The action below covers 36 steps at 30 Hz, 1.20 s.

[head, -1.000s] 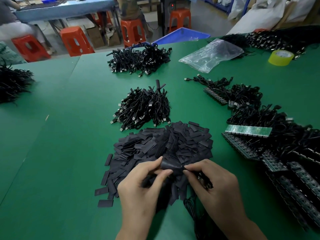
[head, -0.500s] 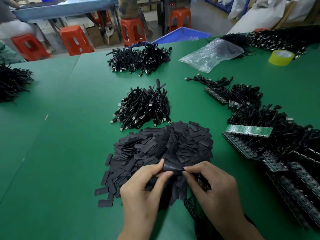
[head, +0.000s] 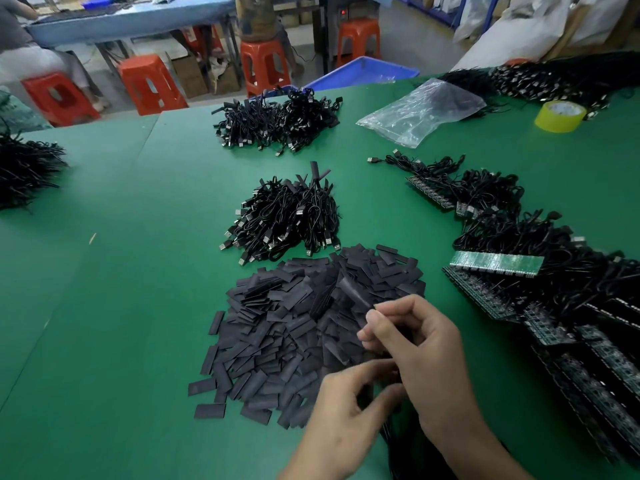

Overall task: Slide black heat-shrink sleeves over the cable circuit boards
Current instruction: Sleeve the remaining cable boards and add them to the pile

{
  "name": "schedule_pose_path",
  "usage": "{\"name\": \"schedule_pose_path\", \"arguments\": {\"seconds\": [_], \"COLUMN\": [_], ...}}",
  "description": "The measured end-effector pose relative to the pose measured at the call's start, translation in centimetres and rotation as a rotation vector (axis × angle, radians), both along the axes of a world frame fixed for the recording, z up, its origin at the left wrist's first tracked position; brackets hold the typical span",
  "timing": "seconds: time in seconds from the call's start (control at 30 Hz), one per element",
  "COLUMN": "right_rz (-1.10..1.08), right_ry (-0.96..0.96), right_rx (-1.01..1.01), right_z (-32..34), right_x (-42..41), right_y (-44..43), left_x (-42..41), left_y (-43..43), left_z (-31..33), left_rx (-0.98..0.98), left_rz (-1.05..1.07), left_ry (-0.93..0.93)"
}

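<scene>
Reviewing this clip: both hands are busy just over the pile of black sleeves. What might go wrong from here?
1. The right hand pinches the sleeve by one end only, so it may slip or fold before a board enters.
2. Both hands work right over the loose sleeve pile. The left hand, its grip blurred, might drag spare pieces along.
3. The dark cables trailing under the wrists could snag.

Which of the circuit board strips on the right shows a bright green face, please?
The strip lying atop the black cables; the other strips look dark.
</scene>
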State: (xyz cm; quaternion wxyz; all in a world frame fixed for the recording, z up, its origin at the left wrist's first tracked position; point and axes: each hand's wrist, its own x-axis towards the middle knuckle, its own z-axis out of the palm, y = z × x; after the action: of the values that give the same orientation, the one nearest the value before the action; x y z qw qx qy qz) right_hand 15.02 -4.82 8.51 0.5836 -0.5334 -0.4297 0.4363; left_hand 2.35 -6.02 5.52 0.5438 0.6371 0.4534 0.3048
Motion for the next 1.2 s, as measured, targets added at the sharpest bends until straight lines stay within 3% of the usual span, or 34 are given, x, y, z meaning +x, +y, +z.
{"name": "schedule_pose_path", "arguments": {"seconds": [0.2, 0.37, 0.57, 0.7, 0.8, 0.9, 0.97, 1.1, 1.2], "right_rz": [0.027, 0.03, 0.039, 0.118, 0.186, 0.229, 0.254, 0.272, 0.254], "right_ry": [0.081, -0.19, -0.37, -0.649, -0.938, -1.207, -1.293, -1.298, -1.019], "right_rx": [-0.017, -0.067, -0.15, -0.186, -0.244, -0.307, -0.325, -0.336, -0.315], "right_z": [0.1, -0.5, -1.8, -3.0, -3.9, -4.7, -4.9, -5.0, -4.2], "right_x": [0.9, 3.0, 3.9, 4.9, 5.4, 5.3, 5.0, 5.0, 5.5], "right_y": [1.5, 1.3, 0.4, 0.3, 0.0, -0.4, -0.5, -0.2, 0.0], "left_x": [-0.8, -3.5, -5.8, -6.3, -6.5, -5.3, -3.8, -1.2, -0.4], "left_y": [2.9, 9.9, 20.6, 24.0, 22.4, 17.2, 12.9, 5.9, 3.4], "left_z": [0.9, 2.8, 4.5, 4.2, 2.9, 1.0, -0.7, -3.3, -3.7], "left_rx": [-0.007, 0.077, 0.147, 0.175, 0.331, 0.544, 0.575, 0.546, 0.526], "left_rz": [0.162, 0.299, 0.505, 0.492, 0.504, 0.534, 0.431, 0.208, 0.145], "left_ry": [-0.115, -0.001, 0.099, 0.368, 0.592, 0.564, 0.543, 0.559, 0.535]}}
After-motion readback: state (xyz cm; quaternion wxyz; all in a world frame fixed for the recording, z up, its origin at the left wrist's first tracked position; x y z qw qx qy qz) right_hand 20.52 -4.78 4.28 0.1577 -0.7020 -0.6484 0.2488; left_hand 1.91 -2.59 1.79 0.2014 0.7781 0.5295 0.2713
